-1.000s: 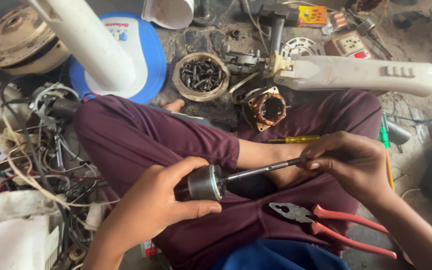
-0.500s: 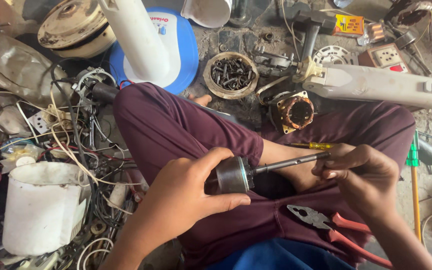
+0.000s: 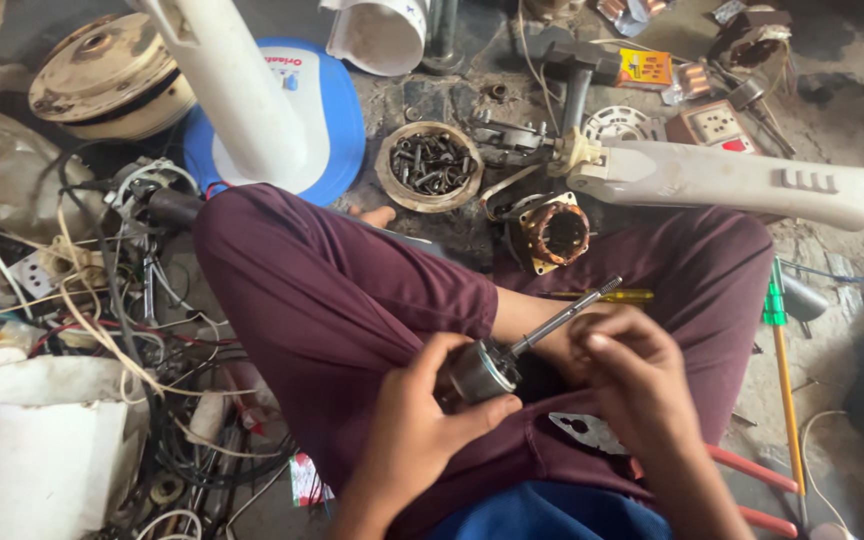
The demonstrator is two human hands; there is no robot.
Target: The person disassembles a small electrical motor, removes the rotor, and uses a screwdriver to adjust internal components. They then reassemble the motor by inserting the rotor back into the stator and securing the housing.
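A single camera, worn on the person's head, looks almost straight down over the crossed legs in maroon trousers (image 3: 352,300) onto the floor in front. It sits close: the left hand (image 3: 422,420) and right hand (image 3: 632,375) fill the lower middle of the frame, with the forearms running off the bottom edge. The top of the frame reaches a white fan stand on a blue base (image 3: 337,120) and a bowl of screws (image 3: 429,165). No second view overlaps it.
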